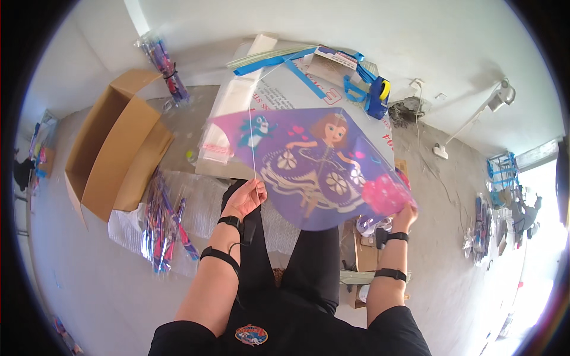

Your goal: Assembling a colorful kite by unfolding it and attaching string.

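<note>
A purple kite sheet (279, 204), printed with a cartoon princess, is spread out above my lap and the near part of the table. My right hand (405, 218) pinches its right corner, beside a pink printed patch. Toward the sheet's left side, my left hand (246, 199) is closed on a thin white rod (253, 157). The rod rises from my fingers across the kite, past a small blue printed animal. How the rod meets the sheet cannot be made out.
The table (279, 92) bears white strips (237, 98), blue ribbon (273, 61) and a blue tape dispenser (378, 98). An open cardboard box (104, 160) and wrapped kite bundles (163, 228) lie left on the floor. A white lamp (502, 95) stands right.
</note>
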A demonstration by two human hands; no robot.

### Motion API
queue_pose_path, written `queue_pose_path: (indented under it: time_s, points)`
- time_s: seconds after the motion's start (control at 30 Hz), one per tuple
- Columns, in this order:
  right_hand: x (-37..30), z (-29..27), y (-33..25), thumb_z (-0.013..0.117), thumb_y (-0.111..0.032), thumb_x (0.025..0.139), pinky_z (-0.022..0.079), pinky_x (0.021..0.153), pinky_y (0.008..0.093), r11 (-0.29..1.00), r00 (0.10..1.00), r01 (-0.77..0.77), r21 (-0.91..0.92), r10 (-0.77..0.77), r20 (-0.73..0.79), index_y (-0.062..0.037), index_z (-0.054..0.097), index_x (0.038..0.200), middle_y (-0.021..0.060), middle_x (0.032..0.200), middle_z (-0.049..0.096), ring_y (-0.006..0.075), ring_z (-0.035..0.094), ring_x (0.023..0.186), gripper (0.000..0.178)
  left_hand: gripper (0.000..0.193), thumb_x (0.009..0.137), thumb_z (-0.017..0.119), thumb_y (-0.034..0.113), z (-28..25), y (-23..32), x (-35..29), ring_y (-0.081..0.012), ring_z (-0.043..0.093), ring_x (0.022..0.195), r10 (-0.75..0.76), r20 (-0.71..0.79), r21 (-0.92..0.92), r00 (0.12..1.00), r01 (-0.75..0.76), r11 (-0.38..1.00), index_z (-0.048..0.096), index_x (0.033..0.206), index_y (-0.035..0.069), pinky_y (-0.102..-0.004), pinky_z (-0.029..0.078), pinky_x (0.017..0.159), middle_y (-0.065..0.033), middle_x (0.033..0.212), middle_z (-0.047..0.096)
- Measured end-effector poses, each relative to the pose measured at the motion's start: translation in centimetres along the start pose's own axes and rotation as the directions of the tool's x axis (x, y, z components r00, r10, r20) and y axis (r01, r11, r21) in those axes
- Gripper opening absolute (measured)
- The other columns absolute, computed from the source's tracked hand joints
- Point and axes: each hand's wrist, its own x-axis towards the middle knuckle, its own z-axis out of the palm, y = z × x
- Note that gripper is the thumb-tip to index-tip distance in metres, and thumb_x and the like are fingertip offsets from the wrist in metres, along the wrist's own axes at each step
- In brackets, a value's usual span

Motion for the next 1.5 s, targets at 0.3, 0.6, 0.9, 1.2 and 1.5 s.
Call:
queue_pose_path:
  time_s: [0.3,0.6,0.9,1.2,1.5]
  points:
    - [-8.6,8.4,-14.0,0.066,-0.007,0.085,0.046,0.064,0.0240,0.705,0.792,0.605,-0.369,-0.485,0.371,-0.0039,0.056,0.084,0.0003,0.083,0.054,0.0069,0.049,0.071,0.010,0.013,0.087,0.068,0.022,-0.2,0.3,0.1,-0.0101,0.052,0.077,0.001,0.003,0.020,1.000,-0.001,1.000,0.058,0.085,0.012,-0.0313,0.048,0.081,0.0039,0.078,0.050]
    - [-22.8,17.3,-4.8,0.066,-0.010,0.075,0.049,0.076,0.0416,0.354,0.103,0.935,0.030,-0.351,0.931,-0.0044,0.057,0.085,0.0138,0.088,0.055,0.0326,0.056,0.090,0.014,0.012,0.090,0.063,0.018,0.3,-0.1,0.3,-0.0109,0.049,0.076,0.011,-0.020,-0.043,1.000,-0.012,0.999,0.053,0.088,0.011,-0.0300,0.046,0.079,0.0027,0.079,0.047]
    - [-19.9,16.5,-5.6,0.067,-0.017,0.080,0.043,0.096,0.0413,0.577,0.087,0.817,-0.001,-0.123,0.989,-0.0046,0.061,0.103,0.0157,0.119,0.055,0.0351,0.051,0.114,0.027,0.011,0.091,0.059,0.015,0.2,1.0,-0.8,-0.0104,0.046,0.076,0.168,0.004,-0.068,0.986,-0.168,0.983,0.050,0.094,0.011,-0.0275,0.042,0.075,0.0022,0.082,0.044]
    - [-9.8,12.4,-2.0,0.057,-0.031,0.088,0.026,0.111,0.0460,0.096,0.196,0.969,-0.229,0.271,0.942,-0.0118,0.045,0.136,0.0148,0.142,0.039,0.0322,0.030,0.136,0.053,0.011,0.088,0.059,0.011,4.9,4.0,4.3,-0.0179,0.055,0.067,0.313,-0.064,0.958,0.947,-0.030,0.285,0.052,0.080,0.007,-0.0337,0.044,0.061,-0.0011,0.075,0.057]
    - [-7.8,19.8,-3.8,0.066,-0.015,0.079,0.039,0.100,0.0424,0.311,0.191,0.925,-0.216,0.109,0.975,-0.0051,0.057,0.115,0.0168,0.123,0.054,0.0351,0.048,0.118,0.038,0.004,0.079,0.059,0.008,1.4,8.1,11.4,-0.0342,0.058,0.077,0.469,0.150,0.759,0.870,0.203,-0.619,0.056,0.076,0.006,-0.0444,0.044,0.063,-0.0119,0.077,0.058]
